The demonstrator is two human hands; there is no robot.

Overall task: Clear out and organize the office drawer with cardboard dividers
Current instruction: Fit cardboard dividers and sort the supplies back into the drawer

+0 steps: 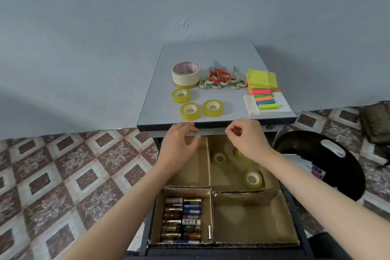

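We hold both hands over the far compartments of the open drawer point(221, 251), left hand point(179, 143) loosely spread and empty, right hand point(245, 139) curled (contents undetermined), presumably to move the desk-top tape rolls point(212, 107) in with those already sorted.

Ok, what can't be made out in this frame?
Head view:
- Right hand: curled; whether it pinches anything is hidden.
- Tape roll beneath it: partly covered.
- Far-left compartment: partly covered by left hand.
- Batteries: labels too small.
- Bin: contents mostly behind its rim.
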